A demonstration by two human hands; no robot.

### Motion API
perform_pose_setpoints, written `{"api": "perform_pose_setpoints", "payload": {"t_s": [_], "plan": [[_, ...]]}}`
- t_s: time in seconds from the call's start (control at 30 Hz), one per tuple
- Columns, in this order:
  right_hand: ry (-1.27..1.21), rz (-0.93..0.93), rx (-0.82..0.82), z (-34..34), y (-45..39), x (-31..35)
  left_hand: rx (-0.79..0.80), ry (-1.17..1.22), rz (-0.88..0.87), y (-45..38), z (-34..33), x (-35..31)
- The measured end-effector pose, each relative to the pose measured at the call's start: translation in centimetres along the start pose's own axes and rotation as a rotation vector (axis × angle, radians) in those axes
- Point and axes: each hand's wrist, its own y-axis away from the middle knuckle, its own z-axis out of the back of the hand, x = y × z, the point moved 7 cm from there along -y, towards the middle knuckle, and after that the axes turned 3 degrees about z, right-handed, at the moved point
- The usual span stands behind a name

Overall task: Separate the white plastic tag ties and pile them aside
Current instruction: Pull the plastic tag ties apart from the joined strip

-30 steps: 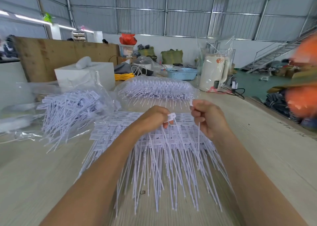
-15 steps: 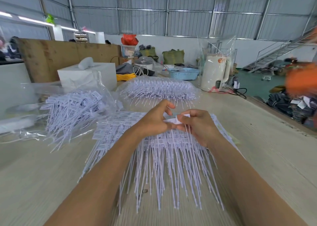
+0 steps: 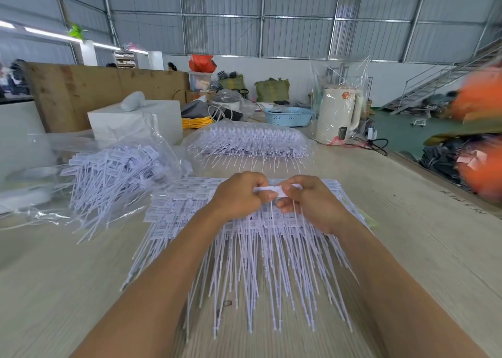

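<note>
The person stands at the wooden table point(image 3: 407, 249) and holds a small strip of joined tag ties point(image 3: 274, 190) between both hands. The left hand point(image 3: 239, 197) pinches one end, and the right hand point(image 3: 312, 203) pinches the other end, just above the big sheet of unseparated ties point(image 3: 244, 249). To the left lies a loose pile of ties point(image 3: 108, 173) on clear plastic, which I think is the finished part. A full bag of ties point(image 3: 250, 140) waits behind, so much work is left.
</note>
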Motion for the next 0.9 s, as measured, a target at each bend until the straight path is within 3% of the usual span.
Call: {"api": "perform_pose_setpoints", "payload": {"t_s": [0.1, 0.23, 0.4, 0.5, 0.6, 0.67, 0.73, 0.9], "plan": [[0.115, 0.031, 0.024, -0.1, 0.2, 0.2, 0.002, -0.030, 0.022, 0.0, -0.3, 0.3], [0.214, 0.114, -0.041, -0.4, 0.3, 0.8, -0.002, 0.197, 0.087, -0.2, -0.3, 0.7], [0.478, 0.243, -0.207, -0.7, 0.7, 2.2, 0.016, 0.551, 0.231, -0.5, -0.1, 1.0], [0.569, 0.438, -0.362, 0.1, 1.8, 4.6, 0.002, 0.522, 0.281, -0.4, 0.4, 1.5], [0.144, 0.361, -0.540, 4.5, 2.1, 5.2, -0.078, 0.326, 0.274, -0.2, 1.4, 3.0], [-0.318, 0.189, -0.474, 5.8, 1.5, 4.2, -0.071, 0.284, 0.214, -0.2, 1.3, 3.1], [-0.589, 0.033, -0.331, 5.1, 0.9, 3.2, -0.001, 0.230, 0.176, -0.3, 0.6, 2.6], [-0.441, -0.022, -0.153, 3.6, 0.7, 3.1, 0.062, 0.166, 0.095, -0.2, -0.2, 1.1]]}}
